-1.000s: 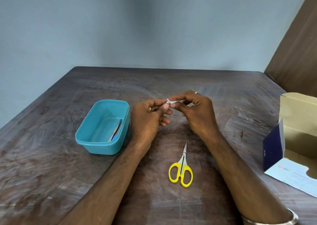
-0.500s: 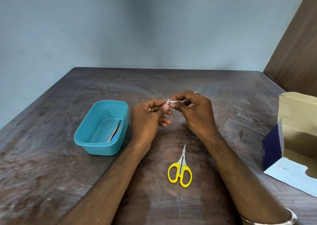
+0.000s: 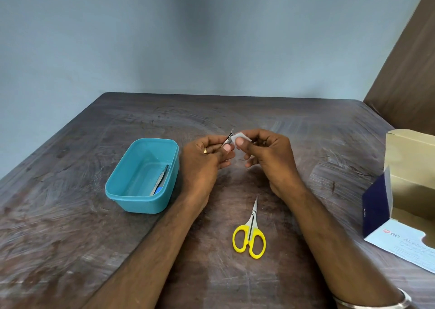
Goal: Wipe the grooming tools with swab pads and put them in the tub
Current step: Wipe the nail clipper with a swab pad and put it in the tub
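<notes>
Just left of my left hand (image 3: pixel 207 158), which pinches a little metal tool (image 3: pixel 228 139) pointing up and away, sits the tub (image 3: pixel 141 201), while my right hand (image 3: pixel 266 153) pinches the swab pad (image 3: pixel 240 136).

Teal tub (image 3: pixel 131 198), yellow-handled scissors (image 3: pixel 250 236), white pad (image 3: pixel 240 136)

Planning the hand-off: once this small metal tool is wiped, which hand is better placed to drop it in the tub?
Left. The left hand already holds the metal tool and sits beside the tub; the right hand holds the swab pad, farther away.
</notes>
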{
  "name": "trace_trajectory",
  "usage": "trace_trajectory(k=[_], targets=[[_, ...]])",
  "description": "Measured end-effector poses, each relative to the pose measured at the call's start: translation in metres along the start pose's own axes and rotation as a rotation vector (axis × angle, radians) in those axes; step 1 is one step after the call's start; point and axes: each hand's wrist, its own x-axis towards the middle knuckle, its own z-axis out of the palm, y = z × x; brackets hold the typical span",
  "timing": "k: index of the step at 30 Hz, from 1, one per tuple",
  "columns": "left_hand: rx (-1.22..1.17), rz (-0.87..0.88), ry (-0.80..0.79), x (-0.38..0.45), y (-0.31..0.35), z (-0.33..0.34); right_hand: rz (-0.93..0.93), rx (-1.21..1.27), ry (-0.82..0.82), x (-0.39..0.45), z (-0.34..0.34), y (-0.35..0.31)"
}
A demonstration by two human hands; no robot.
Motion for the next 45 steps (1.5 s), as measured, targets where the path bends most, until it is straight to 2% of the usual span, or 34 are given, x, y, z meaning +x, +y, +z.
trace_trajectory(k=[2, 7, 13, 16, 20, 29, 40, 45], targets=[[0.019, 0.013, -0.015, -0.0002, 0.0007, 0.0004, 0.01, -0.012, -0.028, -0.001, 0.0023, 0.0015], [0.057, 0.041, -0.056, -0.0036, 0.0034, 0.001, 0.087, 0.039, 0.032, -0.0005, 0.0019, 0.0], [0.074, 0.048, -0.046, -0.0039, 0.0054, 0.0, 0.138, 0.098, -0.027, -0.0014, 0.0006, -0.0012], [0.057, 0.008, -0.066, -0.0033, 0.0055, -0.0027, 0.137, 0.106, -0.074, -0.0022, 0.0021, -0.0005], [0.059, -0.014, -0.106, -0.0018, 0.0059, -0.0025, 0.121, 0.118, -0.049, -0.0019, 0.0014, -0.0007], [-0.038, -0.061, -0.086, 0.0028, 0.0032, -0.0044, 0.063, 0.115, -0.119, -0.0008, 0.0013, 0.0014], [-0.097, -0.052, -0.005, 0.0016, 0.0033, -0.005, -0.028, -0.094, -0.177, 0.0015, 0.0032, 0.0045], [-0.08, -0.038, 0.027, 0.0022, 0.0038, -0.0021, -0.029, -0.161, -0.109, 0.0031, 0.0009, 0.0072]])
